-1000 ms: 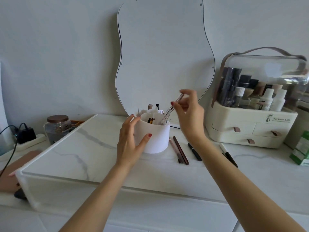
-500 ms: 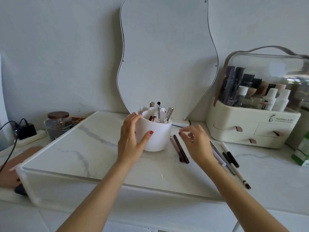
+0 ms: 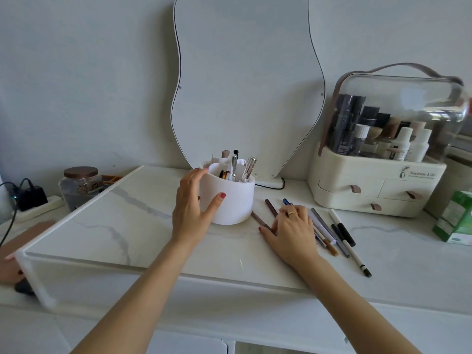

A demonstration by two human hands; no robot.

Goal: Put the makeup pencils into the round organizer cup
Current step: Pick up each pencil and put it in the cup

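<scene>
Left hand [image 3: 190, 208]: wraps the round organizer cup [image 3: 235, 200]; fingers round its far left wall, thumb on the near wall.
Right hand [image 3: 293, 231]: palm down on the loose makeup pencils [image 3: 322, 222]; thumb tip touches a brown pencil [image 3: 258, 219]. Whether it pinches one cannot be told.
Cup position: upright on the marble top [image 3: 115, 221], in front of the mirror [image 3: 245, 85]; pencils and brushes stand in it.
Pencil position: flat on the top, just right of the cup.
Writing: "Serious Life" on the cream storage box [image 3: 370, 190]; smaller print illegible.

Round organizer cup [image 3: 229, 200]: one. Loose makeup pencils [image 3: 271, 207] on the marble top: at least eight, some hidden under the right hand [image 3: 293, 231]. Hands: two, counting the left hand [image 3: 191, 208]. Mirror [image 3: 245, 80]: one. Glass jar [image 3: 80, 187]: one. Cosmetics case [image 3: 378, 180]: one, three drawers. Green box [image 3: 454, 218]: one.
</scene>
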